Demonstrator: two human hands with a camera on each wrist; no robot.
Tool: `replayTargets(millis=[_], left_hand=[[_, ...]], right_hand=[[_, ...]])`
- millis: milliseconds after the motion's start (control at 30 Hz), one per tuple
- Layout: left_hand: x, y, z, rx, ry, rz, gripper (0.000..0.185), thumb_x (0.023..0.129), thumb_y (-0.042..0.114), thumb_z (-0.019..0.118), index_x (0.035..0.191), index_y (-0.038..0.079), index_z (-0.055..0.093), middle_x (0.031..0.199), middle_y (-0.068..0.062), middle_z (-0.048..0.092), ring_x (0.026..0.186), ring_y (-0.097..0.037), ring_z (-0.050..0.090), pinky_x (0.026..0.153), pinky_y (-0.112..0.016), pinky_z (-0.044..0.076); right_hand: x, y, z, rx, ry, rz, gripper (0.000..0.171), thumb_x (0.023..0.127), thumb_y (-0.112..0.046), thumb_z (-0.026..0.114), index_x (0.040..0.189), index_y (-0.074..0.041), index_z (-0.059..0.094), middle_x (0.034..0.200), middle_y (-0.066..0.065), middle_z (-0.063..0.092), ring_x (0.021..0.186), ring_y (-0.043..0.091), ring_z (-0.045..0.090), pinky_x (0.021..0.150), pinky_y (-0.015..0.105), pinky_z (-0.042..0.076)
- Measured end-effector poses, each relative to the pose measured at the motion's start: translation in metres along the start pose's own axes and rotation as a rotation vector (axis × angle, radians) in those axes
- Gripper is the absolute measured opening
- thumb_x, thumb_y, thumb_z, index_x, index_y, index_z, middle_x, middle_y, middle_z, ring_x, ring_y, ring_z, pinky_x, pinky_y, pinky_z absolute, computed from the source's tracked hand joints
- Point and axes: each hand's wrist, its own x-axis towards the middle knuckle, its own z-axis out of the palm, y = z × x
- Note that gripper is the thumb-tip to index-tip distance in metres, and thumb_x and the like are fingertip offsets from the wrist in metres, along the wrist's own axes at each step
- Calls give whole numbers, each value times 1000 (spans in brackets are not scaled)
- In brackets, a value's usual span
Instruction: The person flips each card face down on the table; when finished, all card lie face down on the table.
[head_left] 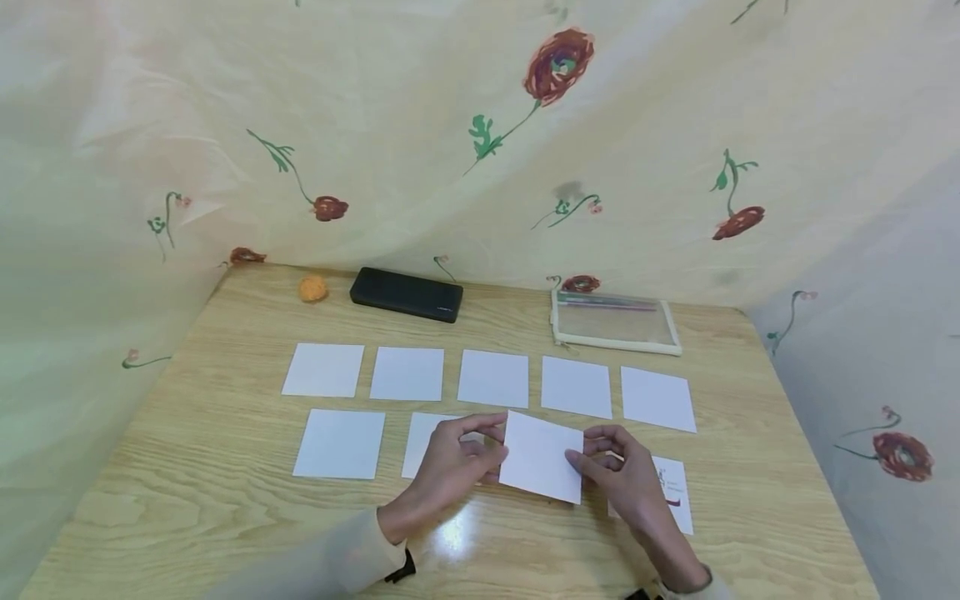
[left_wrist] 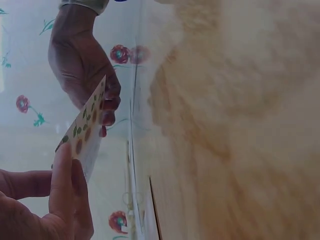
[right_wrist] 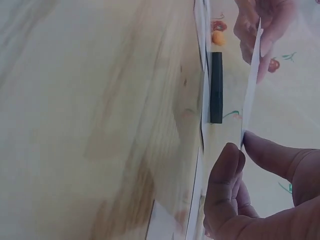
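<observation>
Both hands hold up one white card (head_left: 542, 457) just above the table, its blank side toward the head camera. My left hand (head_left: 450, 462) pinches its left edge; my right hand (head_left: 626, 475) pinches the right edge between thumb and fingers. The left wrist view shows the card's (left_wrist: 86, 125) other side, printed with green leaves and round brownish shapes. In the right wrist view the card (right_wrist: 251, 87) appears nearly edge-on. Behind the left hand lies a blank card (head_left: 418, 446), partly covered. A printed card (head_left: 677, 500) lies partly hidden behind the right hand.
A row of several blank white cards (head_left: 492, 378) lies across the wooden table (head_left: 187, 467). Another blank card (head_left: 340, 444) is at front left. Along the back are an orange ball-like thing (head_left: 312, 288), a black case (head_left: 407, 293) and a clear zip pouch (head_left: 617, 323).
</observation>
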Motion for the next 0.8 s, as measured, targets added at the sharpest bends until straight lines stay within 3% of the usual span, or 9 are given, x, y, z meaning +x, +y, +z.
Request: replayTargets(millis=[267, 467, 667, 800], left_hand=[[3, 1, -1, 162, -65, -66, 55, 98, 21, 72, 146, -2, 57, 123, -14, 63, 80, -18, 74, 73, -27, 61], [4, 5, 0, 160, -124, -123, 58, 101, 24, 68, 146, -9, 53, 131, -19, 61, 92, -25, 75, 80, -36, 65], [5, 6, 1, 243, -153, -144, 61, 102, 32, 66, 148, -7, 52, 145, -23, 59, 100, -27, 75, 90, -41, 63], [3, 7, 1, 289, -162, -139, 62, 102, 37, 64, 148, -4, 54, 151, -21, 57, 115, -31, 71, 99, -49, 59]], right_hand=[[3, -1, -6, -158, -2, -22, 43, 93, -17, 80, 129, -4, 61, 112, 10, 67, 84, 10, 66, 72, 19, 55], [7, -2, -9, -240, -4, -43, 42, 93, -17, 80, 129, -4, 65, 112, 13, 71, 84, 13, 67, 71, 21, 55], [8, -1, -11, -295, 1, -27, 41, 93, -22, 80, 129, -5, 68, 113, 12, 73, 90, 14, 66, 75, 20, 53], [9, 0, -11, -307, -11, -27, 43, 95, -27, 78, 129, -2, 69, 113, 12, 74, 90, 12, 68, 74, 20, 54]])
